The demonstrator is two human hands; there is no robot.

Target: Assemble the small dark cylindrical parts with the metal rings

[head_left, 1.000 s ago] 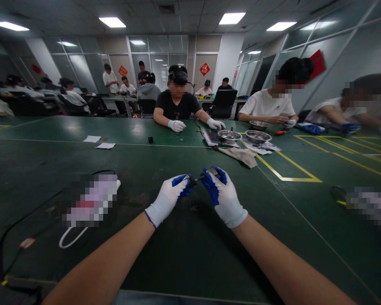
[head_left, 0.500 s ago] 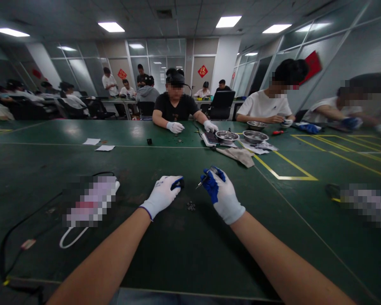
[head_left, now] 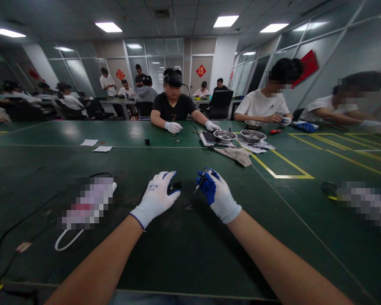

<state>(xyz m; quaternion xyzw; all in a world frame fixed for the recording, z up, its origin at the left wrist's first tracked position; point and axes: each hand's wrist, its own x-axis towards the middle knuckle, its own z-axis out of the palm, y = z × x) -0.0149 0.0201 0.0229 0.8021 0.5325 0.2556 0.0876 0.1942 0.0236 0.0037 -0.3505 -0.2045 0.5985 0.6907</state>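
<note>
My left hand (head_left: 155, 194), in a white glove with blue palm, is over the table with thumb and fingers apart. A small black object (head_left: 177, 185) lies in the gap between them; whether they touch it is hard to tell. My right hand (head_left: 219, 195), gloved alike, has its fingers closed around a thin metal tool (head_left: 197, 186), its slim tip pointing down and left. A round shiny metal piece (head_left: 208, 170) shows at the top of that grip. Between and just below the hands lie several small metal nut-like rings (head_left: 188, 206) on the green table (head_left: 178, 254).
A blurred-out pale item (head_left: 89, 201) with a white strap and a black cable (head_left: 6, 220) lie left. Ahead are metal bowls (head_left: 225, 136), a beige cloth (head_left: 236, 156), paper slips (head_left: 102, 149) and a black cube (head_left: 147, 142). A co-worker (head_left: 174, 106) sits opposite.
My left hand's thumb and fingers have spread apart, baring more of the black object. My right hand keeps its hold on the tool, nearly unmoved. The view has shifted slightly.
</note>
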